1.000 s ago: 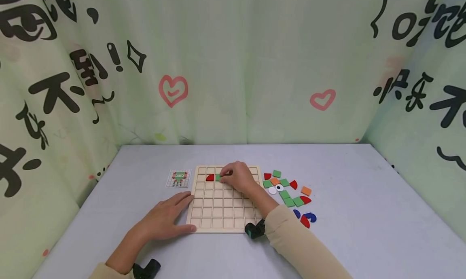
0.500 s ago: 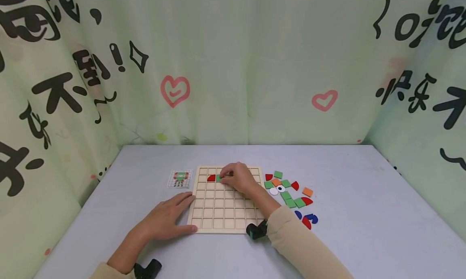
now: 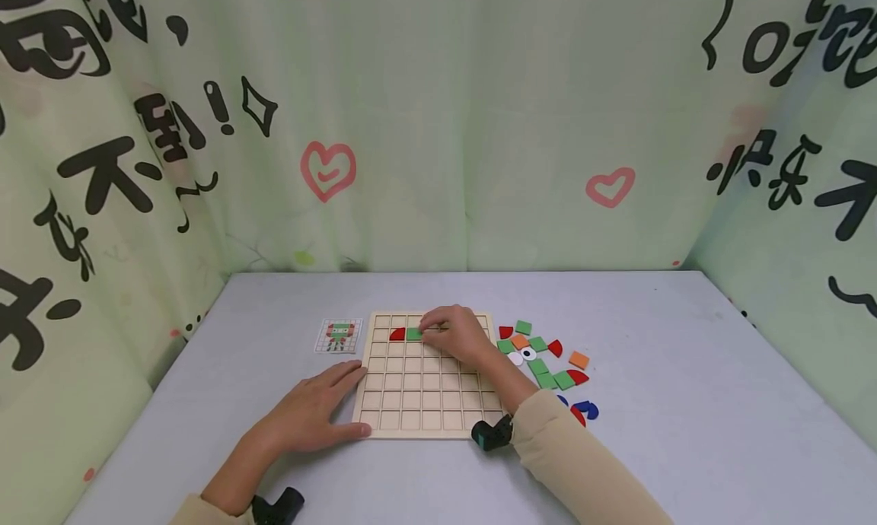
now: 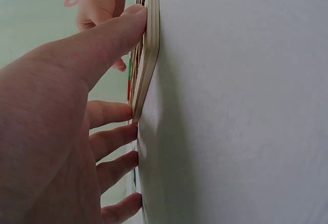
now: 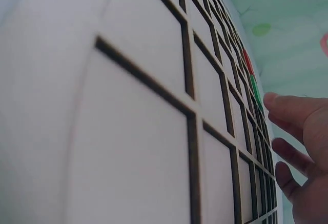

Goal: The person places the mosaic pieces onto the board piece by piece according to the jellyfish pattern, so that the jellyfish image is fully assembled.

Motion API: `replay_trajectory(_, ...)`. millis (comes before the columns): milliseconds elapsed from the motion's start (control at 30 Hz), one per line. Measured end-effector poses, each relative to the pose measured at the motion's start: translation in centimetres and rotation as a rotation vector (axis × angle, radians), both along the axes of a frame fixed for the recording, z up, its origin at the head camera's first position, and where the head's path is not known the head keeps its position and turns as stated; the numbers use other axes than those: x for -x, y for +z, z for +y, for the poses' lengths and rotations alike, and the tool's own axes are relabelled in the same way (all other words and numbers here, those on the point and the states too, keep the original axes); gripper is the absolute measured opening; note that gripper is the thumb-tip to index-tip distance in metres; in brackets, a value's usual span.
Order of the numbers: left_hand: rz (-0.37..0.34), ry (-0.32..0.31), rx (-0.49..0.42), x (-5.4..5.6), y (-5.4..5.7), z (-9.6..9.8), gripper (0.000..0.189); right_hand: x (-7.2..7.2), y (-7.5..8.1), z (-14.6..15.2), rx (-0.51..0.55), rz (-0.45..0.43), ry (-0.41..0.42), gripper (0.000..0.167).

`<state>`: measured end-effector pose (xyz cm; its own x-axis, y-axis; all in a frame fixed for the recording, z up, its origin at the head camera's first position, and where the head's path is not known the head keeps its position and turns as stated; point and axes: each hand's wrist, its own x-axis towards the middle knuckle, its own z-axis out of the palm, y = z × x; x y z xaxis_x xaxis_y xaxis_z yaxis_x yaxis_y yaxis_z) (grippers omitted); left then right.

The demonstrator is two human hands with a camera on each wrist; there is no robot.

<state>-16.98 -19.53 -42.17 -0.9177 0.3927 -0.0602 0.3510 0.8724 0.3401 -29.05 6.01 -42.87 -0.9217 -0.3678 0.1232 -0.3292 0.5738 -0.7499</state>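
Observation:
A wooden grid board (image 3: 421, 398) lies on the table. In one of its upper rows, a red quarter-round piece (image 3: 397, 334) sits in a cell with a green square tile (image 3: 414, 334) to its right. Just right of that tile, my right hand (image 3: 457, 336) hovers over the board with bent, loose fingers; the right wrist view shows no piece between thumb (image 5: 271, 100) and fingers. My left hand (image 3: 308, 409) lies at the board's left side, its spread fingers touching the edge (image 4: 149, 55) and the thumb on the near corner.
Right of the board lie loose green tiles (image 3: 537, 367), orange squares (image 3: 578, 360), red quarter-rounds (image 3: 555, 348), blue pieces (image 3: 592, 411) and white round pieces (image 3: 528, 354). A picture card (image 3: 339, 335) of a figure on a grid lies left of the board. Curtains surround the table.
My right hand has let go of the green square tile and shifted slightly right, so more of the tile shows. The left hand stays on the board's edge.

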Motion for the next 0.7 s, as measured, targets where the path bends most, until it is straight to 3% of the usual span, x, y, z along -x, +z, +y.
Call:
replay_trajectory(367,-0.005,0.000,0.001,-0.1,0.3,0.0,0.088,-0.5,-0.1,0.7,-0.014,-0.006,-0.049,0.010)
replay_trajectory(700,-0.004,0.002,0.002,-0.1,0.4,0.1,0.087,-1.0,0.4,2.1,-0.011,0.041,-0.045,0.013)
